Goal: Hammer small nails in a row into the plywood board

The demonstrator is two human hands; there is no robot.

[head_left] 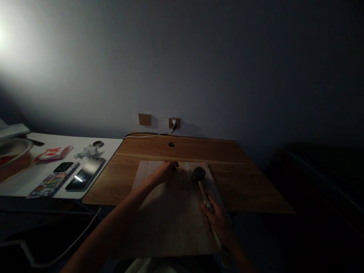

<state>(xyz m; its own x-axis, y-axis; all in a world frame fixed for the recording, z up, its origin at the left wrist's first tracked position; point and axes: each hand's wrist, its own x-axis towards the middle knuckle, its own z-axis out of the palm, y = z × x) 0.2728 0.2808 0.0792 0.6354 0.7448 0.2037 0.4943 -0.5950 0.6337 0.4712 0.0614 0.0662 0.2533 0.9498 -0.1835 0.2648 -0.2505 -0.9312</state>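
A pale wooden board [170, 212] lies on the brown wooden table [250, 182] and overhangs its near edge. My right hand [217, 218] is closed round the light handle of a mallet with a black head [198, 174], which rests on the board's far part. My left hand [165, 170] reaches to the board's far edge, fingers pinched together on something too small to make out in the dim light.
A white table [25, 178] stands at the left with a dark phone [87, 173], a colourful phone case [52, 181], a red-and-white packet [55, 152] and a bowl [13, 149]. A white cable runs to a wall socket [174, 123]. The right side is very dark.
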